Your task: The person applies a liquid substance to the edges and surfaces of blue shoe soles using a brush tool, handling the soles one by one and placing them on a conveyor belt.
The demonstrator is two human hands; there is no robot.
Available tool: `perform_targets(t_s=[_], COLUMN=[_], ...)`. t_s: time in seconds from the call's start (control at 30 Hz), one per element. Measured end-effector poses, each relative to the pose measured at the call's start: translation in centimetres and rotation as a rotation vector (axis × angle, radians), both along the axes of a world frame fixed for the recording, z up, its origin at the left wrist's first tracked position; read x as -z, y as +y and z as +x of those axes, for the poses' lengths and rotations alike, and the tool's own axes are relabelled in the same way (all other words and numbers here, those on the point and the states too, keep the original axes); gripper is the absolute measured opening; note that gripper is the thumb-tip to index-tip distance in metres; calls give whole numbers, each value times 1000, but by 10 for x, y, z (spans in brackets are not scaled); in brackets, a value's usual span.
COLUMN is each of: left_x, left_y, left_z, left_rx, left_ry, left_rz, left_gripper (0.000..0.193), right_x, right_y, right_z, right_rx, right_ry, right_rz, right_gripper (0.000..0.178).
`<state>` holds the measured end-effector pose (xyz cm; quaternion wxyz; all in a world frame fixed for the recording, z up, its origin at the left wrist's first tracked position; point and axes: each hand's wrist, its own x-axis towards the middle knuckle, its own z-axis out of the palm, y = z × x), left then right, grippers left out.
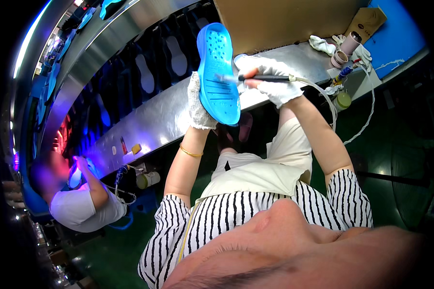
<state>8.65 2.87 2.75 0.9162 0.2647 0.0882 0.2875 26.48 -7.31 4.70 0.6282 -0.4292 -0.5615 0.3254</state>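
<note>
My left hand (197,103), in a white knit glove, holds a bright blue shoe sole (219,72) upright from behind, tread side toward me. My right hand (270,82), also gloved in white, grips a thin dark brush tool (263,77) whose bristle tip touches the middle of the sole. A clear hose (323,94) runs from the back of the tool down past my right forearm.
A steel conveyor ledge (149,123) runs along in front of me, with dark moulds and white soles (177,57) behind it. Jars and rags (345,50) sit at the right end. A co-worker in a white shirt (79,204) works at the left.
</note>
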Motion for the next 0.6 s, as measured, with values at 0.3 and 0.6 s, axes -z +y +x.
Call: perform_targets(t_s=[0.3, 0.6], left_x=[-23, -184], left_y=[31, 130], left_z=[-4, 23], left_rx=[-108, -184], left_ry=[161, -151], left_rz=[373, 728], left_gripper=[77, 78], right_x=[-34, -49], right_y=[-30, -55], right_z=[-2, 26], right_rx=[37, 258], right_ry=[-752, -410], right_rz=[246, 226], right_gripper=[22, 18])
